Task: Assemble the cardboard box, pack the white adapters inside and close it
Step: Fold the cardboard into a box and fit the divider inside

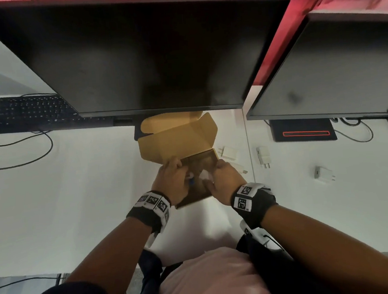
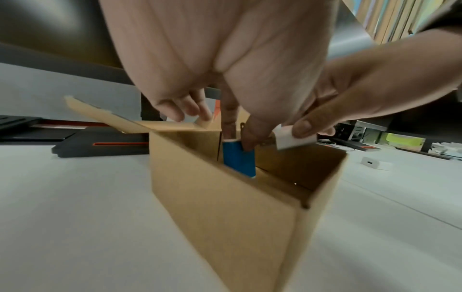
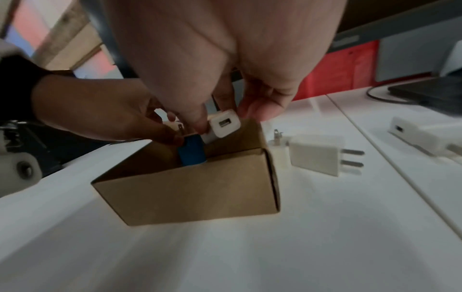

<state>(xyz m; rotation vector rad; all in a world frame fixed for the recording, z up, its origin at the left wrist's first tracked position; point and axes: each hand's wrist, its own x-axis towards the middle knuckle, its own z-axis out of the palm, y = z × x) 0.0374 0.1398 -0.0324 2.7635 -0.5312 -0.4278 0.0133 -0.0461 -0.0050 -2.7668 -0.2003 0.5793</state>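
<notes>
The brown cardboard box (image 1: 178, 136) stands open on the white table, its lid flaps raised toward the monitor. My left hand (image 1: 186, 178) pinches a blue-wrapped adapter (image 2: 238, 160) by its top and holds it upright, partly inside the box (image 2: 225, 207). My right hand (image 3: 225, 120) pinches a white adapter (image 3: 223, 126), USB port facing out, just above the box (image 3: 190, 191) rim and beside the blue one (image 3: 191, 152). The bottom of the box is hidden.
Loose white adapters lie to the right of the box (image 1: 229, 153), (image 1: 263, 154), (image 1: 324, 173). A large monitor (image 1: 149, 57) overhangs the box; a second monitor (image 1: 335, 66) is at the right. A black keyboard (image 1: 32, 113) and cables lie at the far left.
</notes>
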